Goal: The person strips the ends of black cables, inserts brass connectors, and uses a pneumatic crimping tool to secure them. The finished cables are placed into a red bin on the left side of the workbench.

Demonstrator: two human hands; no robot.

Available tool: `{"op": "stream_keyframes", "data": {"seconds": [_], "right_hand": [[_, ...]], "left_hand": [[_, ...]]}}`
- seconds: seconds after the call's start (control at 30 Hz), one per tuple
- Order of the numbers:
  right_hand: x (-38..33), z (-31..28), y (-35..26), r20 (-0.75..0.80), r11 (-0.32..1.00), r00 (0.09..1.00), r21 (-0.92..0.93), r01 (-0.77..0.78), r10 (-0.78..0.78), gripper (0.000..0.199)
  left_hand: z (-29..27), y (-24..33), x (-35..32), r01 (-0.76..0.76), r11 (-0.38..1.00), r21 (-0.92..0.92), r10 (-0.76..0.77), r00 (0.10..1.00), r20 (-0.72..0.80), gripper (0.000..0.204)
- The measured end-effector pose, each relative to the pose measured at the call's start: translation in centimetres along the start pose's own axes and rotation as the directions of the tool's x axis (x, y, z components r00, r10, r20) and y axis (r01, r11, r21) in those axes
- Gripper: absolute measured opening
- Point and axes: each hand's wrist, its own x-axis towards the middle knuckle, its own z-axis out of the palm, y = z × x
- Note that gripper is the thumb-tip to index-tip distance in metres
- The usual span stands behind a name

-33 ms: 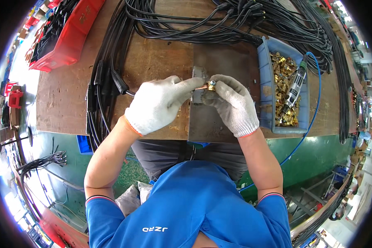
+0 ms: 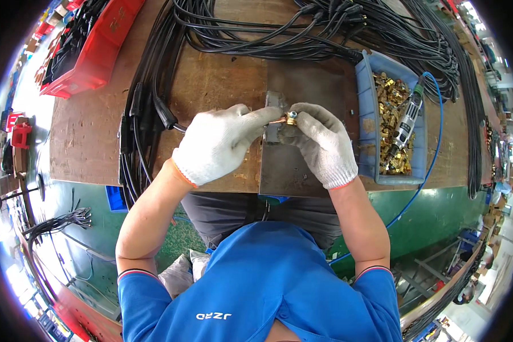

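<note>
A small brass fitting [image 2: 291, 119] sits between the two gloved hands, above a dark metal plate [image 2: 293, 171] that lies on the wooden workbench [image 2: 97, 142]; the fitting is pinched at the fingertips of the right hand [image 2: 319, 142], and the extended finger and thumb of the left hand [image 2: 222, 142] meet it from the left side; a thin copper-coloured stub projects from the fitting toward the left fingers, though the view is too small to say whether it is a wire end or part of the fitting itself. The left hand is closed in a loose grip, its fingertips pressed to that stub, and a black cable [image 2: 165, 117] runs out from under its palm toward the bundle at the left; the right hand is curled, knuckles up, grasping the fitting from the right. Both hands wear white knit gloves; both forearms come up from the lower edge and converge over the plate, elbows spread apart.

Just right of the right hand stands a blue bin [image 2: 366, 131] holding many brass parts [image 2: 389, 108]; a small power tool [image 2: 407, 122] with a blue hose [image 2: 436, 142] lies across them. Black cable bundles [image 2: 302, 28] loop along the far edge of the bench; a red tray [image 2: 97, 51] sits at the far left.
</note>
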Motion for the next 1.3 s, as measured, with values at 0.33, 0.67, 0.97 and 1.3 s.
{"op": "stream_keyframes", "data": {"seconds": [0.33,0.67,0.97,1.3], "right_hand": [[1.0,0.6,0.2,0.036,0.655,0.988,-0.745,0.125,-0.148,0.021],[2.1,0.6,0.8,0.289,0.116,0.853,-0.921,0.371,-0.434,0.018],[3.2,0.7,0.5,0.299,0.029,0.862,-0.940,0.340,-0.410,0.020],[4.2,0.5,0.6,0.219,0.142,0.914,-0.949,0.280,-0.343,0.014]], "left_hand": [[2.4,-2.2,0.0,-0.029,0.995,0.097,0.036,0.997,-0.071,0.023],[2.9,-2.5,0.5,0.019,0.987,0.162,-0.007,0.997,-0.075,0.021],[3.2,-3.1,1.1,0.033,0.978,0.204,-0.015,0.996,-0.086,0.018],[4.6,-4.5,1.2,0.063,0.987,0.147,-0.057,0.997,-0.044,0.020]]}}
